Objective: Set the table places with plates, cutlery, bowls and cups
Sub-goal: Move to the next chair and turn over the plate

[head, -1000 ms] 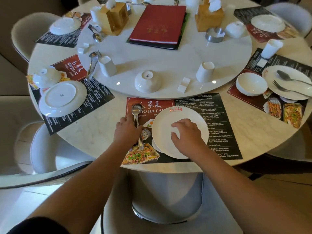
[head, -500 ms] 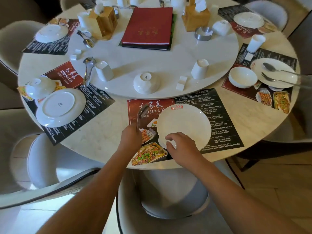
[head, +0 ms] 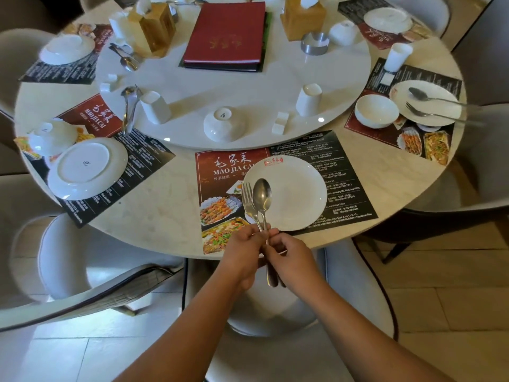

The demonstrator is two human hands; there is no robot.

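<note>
A white plate [head: 292,194] lies face up on the placemat [head: 344,186] nearest me. Over its near left rim I hold a fork [head: 248,201] and a spoon [head: 262,194] together, tips pointing away. My left hand [head: 245,252] and my right hand [head: 292,257] both pinch the handles at the table's near edge. An upturned bowl [head: 223,124] and two upturned cups [head: 309,100] [head: 154,106] stand on the round turntable [head: 248,86] beyond the plate.
The right place has a plate with spoon and fork [head: 429,103], a bowl [head: 376,111] and a cup [head: 398,57]. The left place holds an upside-down plate [head: 86,168] and bowl [head: 51,137]. A red menu [head: 228,33], tissue boxes and loose cutlery [head: 129,106] sit on the turntable. Chairs ring the table.
My left hand lifted the fork and spoon off the placemat and brought them over the plate's near edge. My right hand left the plate and joined on the handles.
</note>
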